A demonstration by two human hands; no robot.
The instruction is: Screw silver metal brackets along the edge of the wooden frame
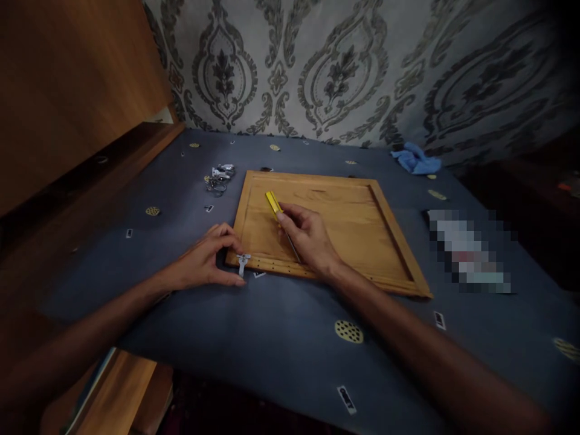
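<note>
A wooden cabinet door [344,217] with a raised frame lies flat on the cloth-covered surface in front of me. At its near left corner sits a metal cabinet hinge [243,262], its arm sticking out past the door's edge. My left hand [212,257] steadies this hinge, fingertips at its top and thumb by its lower end. Over the door, my right hand [310,238] grips a screwdriver [273,203] by its yellow handle. The thin metal shaft slants down toward the near frame strip, where several small dark holes show. Its tip is partly hidden by my hand.
Several loose metal hinges [220,178] lie in a pile left of the door. A blue cloth [415,159] is crumpled at the back right. A blurred-out flat item [469,251] lies to the right. Wooden furniture [81,90] borders the left side, and a patterned wall stands behind.
</note>
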